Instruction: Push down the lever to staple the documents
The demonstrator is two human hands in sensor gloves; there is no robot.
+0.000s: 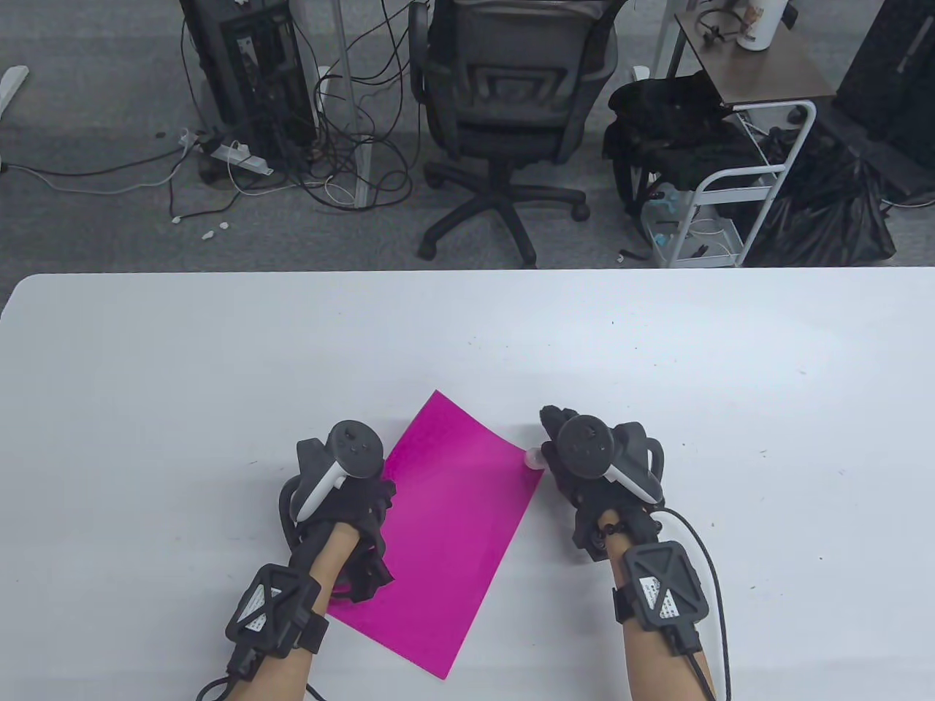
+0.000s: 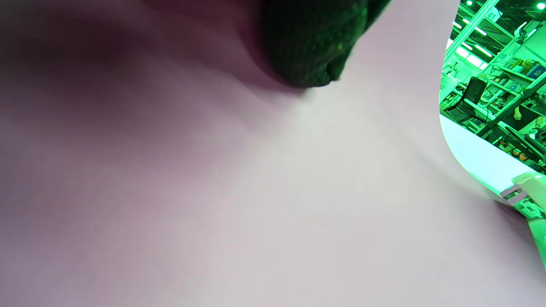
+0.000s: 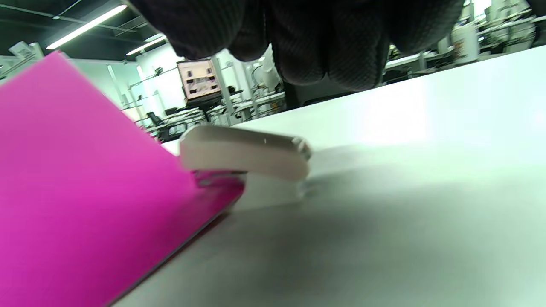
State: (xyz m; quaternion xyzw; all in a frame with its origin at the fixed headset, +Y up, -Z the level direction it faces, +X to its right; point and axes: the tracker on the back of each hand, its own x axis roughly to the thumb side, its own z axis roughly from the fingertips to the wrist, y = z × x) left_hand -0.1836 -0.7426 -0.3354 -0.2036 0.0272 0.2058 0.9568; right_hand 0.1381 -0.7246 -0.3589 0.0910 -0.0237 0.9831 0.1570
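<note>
Pre-press step: small white stapler (image 3: 245, 157) sits at the pink paper's (image 1: 445, 526) 3 o'clock corner, long axis about 9-to-3, mouth toward 9, right hand (image 1: 584, 467) above it with fingers (image 3: 324, 55) bunched, left hand (image 1: 350, 504) resting on paper, finger pose unclear; next, press lever down.

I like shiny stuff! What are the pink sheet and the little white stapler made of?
Bright pink flat sheet: looks like paper, matte; its corner bends upward without creasing. Small white stapler: seems smooth plastic with a soft sheen; a grey metal-looking part shows underneath it.
</note>
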